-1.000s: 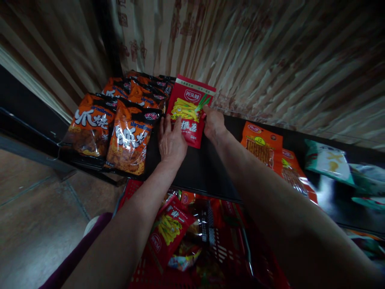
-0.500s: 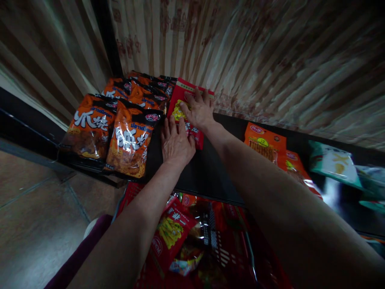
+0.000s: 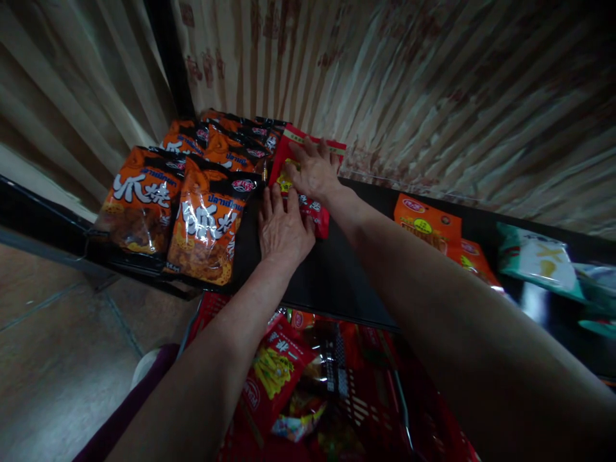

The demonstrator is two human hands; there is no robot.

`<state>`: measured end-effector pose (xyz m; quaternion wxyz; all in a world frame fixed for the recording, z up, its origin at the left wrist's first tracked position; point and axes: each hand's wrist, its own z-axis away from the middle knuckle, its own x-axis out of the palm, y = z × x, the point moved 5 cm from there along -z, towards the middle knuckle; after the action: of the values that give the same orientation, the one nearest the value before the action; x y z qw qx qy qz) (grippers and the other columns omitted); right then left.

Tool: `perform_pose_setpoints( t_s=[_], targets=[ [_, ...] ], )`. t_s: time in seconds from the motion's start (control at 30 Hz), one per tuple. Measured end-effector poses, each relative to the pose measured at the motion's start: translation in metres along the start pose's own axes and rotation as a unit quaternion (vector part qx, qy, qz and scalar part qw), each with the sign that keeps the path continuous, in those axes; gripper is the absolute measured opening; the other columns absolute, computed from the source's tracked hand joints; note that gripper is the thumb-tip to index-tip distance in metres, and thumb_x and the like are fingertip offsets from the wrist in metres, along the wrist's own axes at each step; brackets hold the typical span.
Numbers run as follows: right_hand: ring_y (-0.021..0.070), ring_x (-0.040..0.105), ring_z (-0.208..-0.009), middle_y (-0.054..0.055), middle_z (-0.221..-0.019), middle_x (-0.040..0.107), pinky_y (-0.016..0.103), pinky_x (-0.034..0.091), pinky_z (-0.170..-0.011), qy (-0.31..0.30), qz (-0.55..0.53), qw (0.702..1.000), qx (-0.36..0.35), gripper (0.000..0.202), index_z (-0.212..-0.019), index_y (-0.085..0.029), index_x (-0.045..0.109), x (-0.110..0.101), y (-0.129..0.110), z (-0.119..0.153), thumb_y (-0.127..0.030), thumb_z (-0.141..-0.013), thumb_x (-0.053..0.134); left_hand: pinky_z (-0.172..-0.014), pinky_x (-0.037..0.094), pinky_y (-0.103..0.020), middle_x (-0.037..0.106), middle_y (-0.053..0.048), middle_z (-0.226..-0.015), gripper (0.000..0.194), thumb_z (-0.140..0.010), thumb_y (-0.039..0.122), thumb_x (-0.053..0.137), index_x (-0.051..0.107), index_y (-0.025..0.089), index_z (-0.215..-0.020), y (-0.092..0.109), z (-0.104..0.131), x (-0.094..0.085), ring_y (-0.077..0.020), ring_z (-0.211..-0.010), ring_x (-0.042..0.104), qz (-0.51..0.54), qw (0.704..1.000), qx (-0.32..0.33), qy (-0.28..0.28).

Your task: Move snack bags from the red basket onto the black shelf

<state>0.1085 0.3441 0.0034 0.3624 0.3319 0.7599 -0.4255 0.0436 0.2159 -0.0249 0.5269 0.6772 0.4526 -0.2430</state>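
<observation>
A red snack bag [image 3: 315,215] lies on the black shelf [image 3: 351,282], beside the rows of orange snack bags. My right hand [image 3: 312,168] rests flat on its upper part with the fingers spread. At its lower left edge, my left hand [image 3: 285,231] lies with fingers stretched out, the tips touching the bag. Both hands cover parts of the bag's print. Just left of my left hand stands an orange and black snack bag [image 3: 205,221], with another orange bag [image 3: 139,199] next to it and several more behind.
Below the shelf's front edge is a red basket [image 3: 359,410] holding several packets, among them a red snack bag [image 3: 274,372]. Farther right on the shelf lie orange packets [image 3: 428,221] and green-and-white bags [image 3: 539,260]. A pleated curtain [image 3: 385,83] hangs behind.
The hands stay on the red bag almost unmoved. My right hand has shifted slightly up and left on it; the view has moved a little.
</observation>
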Motion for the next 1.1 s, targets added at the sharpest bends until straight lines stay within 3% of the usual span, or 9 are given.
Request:
perform_pose_setpoints(
  t_s=[0.23,0.37,0.47,0.6,0.67,0.8,0.9,1.0,1.1],
  targets=[
    [0.0373,0.009,-0.14,-0.001,-0.145,0.04,0.069,0.0,-0.106,-0.068,0.027,0.997,-0.021,0.051,-0.122,-0.033,0.052,0.02,0.0,-0.013,-0.062,-0.08,0.047,-0.109,0.027,-0.049,0.031,-0.023,-0.147,0.062,-0.082,0.029,0.048,0.032,0.005,-0.137,-0.001,-0.002,0.002,-0.0316,-0.139,0.023,0.016,1.0,-0.014,-0.001],
    [0.0334,0.008,-0.142,-0.001,-0.147,0.036,0.064,0.003,-0.11,-0.038,0.017,0.999,-0.034,0.05,-0.127,-0.032,0.048,0.012,-0.01,-0.006,-0.058,-0.084,0.044,-0.11,0.025,-0.046,0.031,-0.023,-0.147,0.064,-0.082,0.029,0.048,0.032,0.001,-0.137,-0.001,-0.002,0.001,-0.0316,-0.138,0.025,0.008,1.0,-0.025,0.005],
    [0.0275,0.008,-0.143,0.001,-0.151,0.03,0.056,0.006,-0.113,0.05,0.011,0.999,-0.001,0.045,-0.132,-0.029,0.044,-0.009,-0.015,0.014,-0.045,-0.09,0.039,-0.11,0.025,-0.047,0.032,-0.023,-0.147,0.061,-0.082,0.027,0.047,0.033,0.002,-0.137,-0.002,-0.001,0.0,-0.0314,-0.138,0.024,0.008,1.0,-0.028,0.012],
    [0.0247,0.011,-0.143,0.009,-0.152,0.024,0.051,0.015,-0.113,0.146,-0.037,0.984,0.095,0.049,-0.137,-0.02,0.036,-0.029,0.001,0.049,-0.038,-0.092,0.033,-0.11,0.025,-0.048,0.033,-0.023,-0.147,0.059,-0.082,0.024,0.047,0.034,0.004,-0.136,-0.003,-0.001,-0.001,-0.031,-0.139,0.024,0.014,0.999,-0.027,0.018],
    [0.0249,0.013,-0.142,0.01,-0.151,0.026,0.051,0.017,-0.113,0.15,-0.08,0.978,0.122,0.051,-0.138,-0.019,0.033,-0.027,0.014,0.063,-0.04,-0.092,0.034,-0.11,0.025,-0.048,0.033,-0.024,-0.146,0.06,-0.081,0.023,0.047,0.034,0.004,-0.136,-0.004,-0.001,-0.001,-0.0312,-0.138,0.024,0.016,0.999,-0.021,0.021],
    [0.0229,0.026,-0.139,0.008,-0.147,0.035,0.048,0.023,-0.112,0.086,-0.146,0.977,0.126,0.053,-0.137,-0.024,0.036,-0.013,0.026,0.076,-0.047,-0.09,0.035,-0.109,0.024,-0.049,0.034,-0.024,-0.145,0.06,-0.081,0.024,0.048,0.034,0.005,-0.137,-0.003,0.0,-0.001,-0.032,-0.138,0.025,0.015,0.999,-0.008,0.036],
    [0.0235,0.022,-0.14,0.011,-0.149,0.033,0.048,0.02,-0.113,0.068,-0.143,0.977,0.14,0.057,-0.137,-0.02,0.037,-0.012,0.024,0.083,-0.05,-0.089,0.037,-0.11,0.024,-0.049,0.035,-0.023,-0.145,0.061,-0.08,0.025,0.049,0.035,0.006,-0.137,-0.002,0.001,-0.003,-0.0316,-0.138,0.026,0.013,0.999,-0.005,0.045],
    [0.0231,0.019,-0.142,0.01,-0.15,0.03,0.048,0.019,-0.114,0.099,-0.135,0.977,0.129,0.059,-0.137,-0.021,0.037,-0.03,0.01,0.102,-0.053,-0.088,0.037,-0.111,0.024,-0.048,0.036,-0.022,-0.145,0.059,-0.081,0.025,0.049,0.038,0.006,-0.135,-0.002,0.002,-0.006,-0.0304,-0.138,0.026,0.013,0.999,0.002,0.049],
    [0.022,0.023,-0.14,0.005,-0.15,0.032,0.051,0.024,-0.112,0.124,-0.16,0.975,0.094,0.053,-0.139,-0.028,0.035,-0.061,-0.019,0.144,-0.049,-0.09,0.035,-0.112,0.023,-0.045,0.036,-0.02,-0.146,0.053,-0.083,0.023,0.046,0.041,0.007,-0.133,-0.001,0.002,-0.011,-0.0272,-0.139,0.025,0.018,0.998,0.022,0.053]
  ],
)
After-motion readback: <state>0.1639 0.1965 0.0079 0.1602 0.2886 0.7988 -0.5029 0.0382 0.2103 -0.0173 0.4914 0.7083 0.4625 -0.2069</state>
